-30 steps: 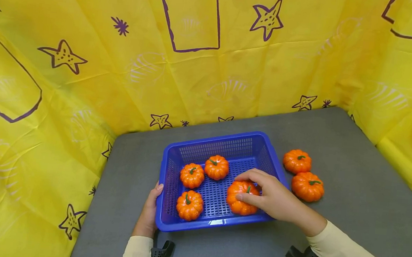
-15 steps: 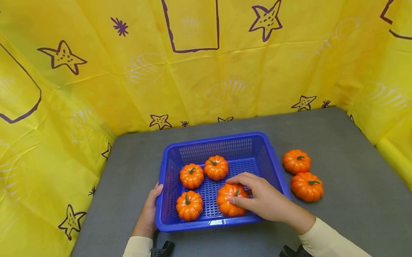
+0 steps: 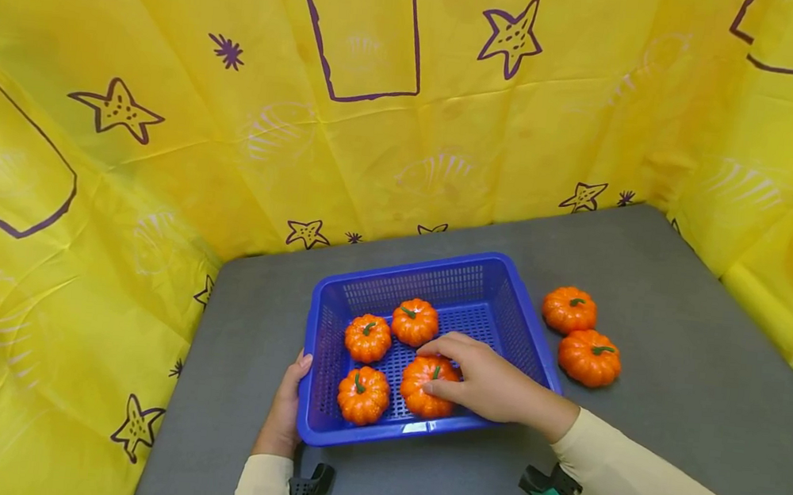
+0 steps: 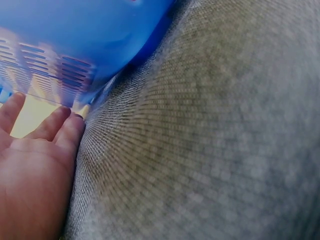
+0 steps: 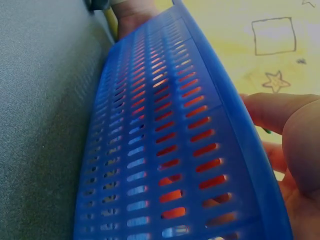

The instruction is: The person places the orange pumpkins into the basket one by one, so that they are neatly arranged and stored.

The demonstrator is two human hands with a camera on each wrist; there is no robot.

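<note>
A blue plastic basket [image 3: 537,349] with slotted walls stands on the grey table. Inside its front part, my right hand [image 3: 487,380] grips an orange toy pumpkin [image 3: 419,389] with a green stem, thumb on the near side and fingers on the far side. Three more pumpkins, among them a front-left pumpkin [image 3: 364,396], sit on the left of the basket floor. At the basket's outer left side is my left hand [image 3: 287,400], touching the rim. In the left wrist view its extended fingers [image 4: 50,122] lie by the slotted wall. Orange shows through the slots in the right wrist view.
Right of the basket, two pumpkins lie on the table, a rear pumpkin [image 3: 569,309] and a front pumpkin [image 3: 590,358], touching each other. A yellow patterned curtain [image 3: 376,158] closes off the back and sides of the grey table [image 3: 676,322].
My right hand has shifted left inside the basket with the pumpkin in its grip, closer to the other three. My left hand and the basket have stayed in place.
</note>
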